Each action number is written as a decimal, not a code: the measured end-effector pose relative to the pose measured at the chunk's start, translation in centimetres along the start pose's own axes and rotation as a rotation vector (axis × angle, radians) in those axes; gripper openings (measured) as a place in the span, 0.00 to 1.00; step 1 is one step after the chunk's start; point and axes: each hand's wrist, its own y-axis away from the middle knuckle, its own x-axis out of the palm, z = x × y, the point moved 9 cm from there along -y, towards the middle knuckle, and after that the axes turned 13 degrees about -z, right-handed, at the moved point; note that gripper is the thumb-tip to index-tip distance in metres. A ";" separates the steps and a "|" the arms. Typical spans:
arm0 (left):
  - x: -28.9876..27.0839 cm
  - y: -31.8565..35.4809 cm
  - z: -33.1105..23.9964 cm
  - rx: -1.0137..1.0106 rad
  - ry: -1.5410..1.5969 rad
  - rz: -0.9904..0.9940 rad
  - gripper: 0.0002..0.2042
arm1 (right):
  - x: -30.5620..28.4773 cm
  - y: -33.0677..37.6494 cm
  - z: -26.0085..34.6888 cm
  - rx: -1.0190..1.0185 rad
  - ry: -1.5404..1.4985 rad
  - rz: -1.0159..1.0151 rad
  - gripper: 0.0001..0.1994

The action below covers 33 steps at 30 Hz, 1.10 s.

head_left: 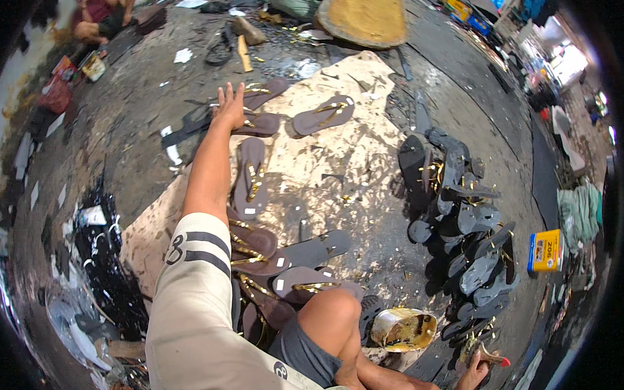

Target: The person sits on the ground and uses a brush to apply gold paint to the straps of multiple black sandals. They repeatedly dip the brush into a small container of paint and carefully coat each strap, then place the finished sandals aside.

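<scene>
My left hand (229, 109) is stretched far forward, fingers spread, over or against the brown flip-flops (261, 124) at the far left of the pale sheet (306, 153); whether it touches them I cannot tell. Close by lies another brown flip-flop (323, 115) with gold straps. Down at the lower right, my right hand (477, 371) grips a brush (493, 358) with a red-tipped handle. Left of that hand stands a cut-open container (403, 330) smeared with yellowish-brown stuff. More brown flip-flops (255, 251) lie between my left arm and my bent knee.
A long heap of dark soles (476, 228) with gold straps spreads along the right, beside a yellow-and-blue tin (546, 250). At the back rests a round yellowish board (365, 18). Another person (98, 12) sits at the far left. Black spills (107, 256) stain the left floor.
</scene>
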 end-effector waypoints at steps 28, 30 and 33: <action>-16.0 18.3 -11.0 0.735 -0.039 0.687 0.28 | 4.6 1.9 -4.6 0.085 -0.133 0.029 0.14; -13.1 13.9 -16.1 0.670 0.279 0.528 0.34 | 4.1 2.3 -5.0 0.187 -0.101 0.135 0.13; -3.5 6.1 -19.0 0.631 0.183 -0.016 0.42 | 2.9 2.2 -5.3 0.167 -0.164 0.051 0.13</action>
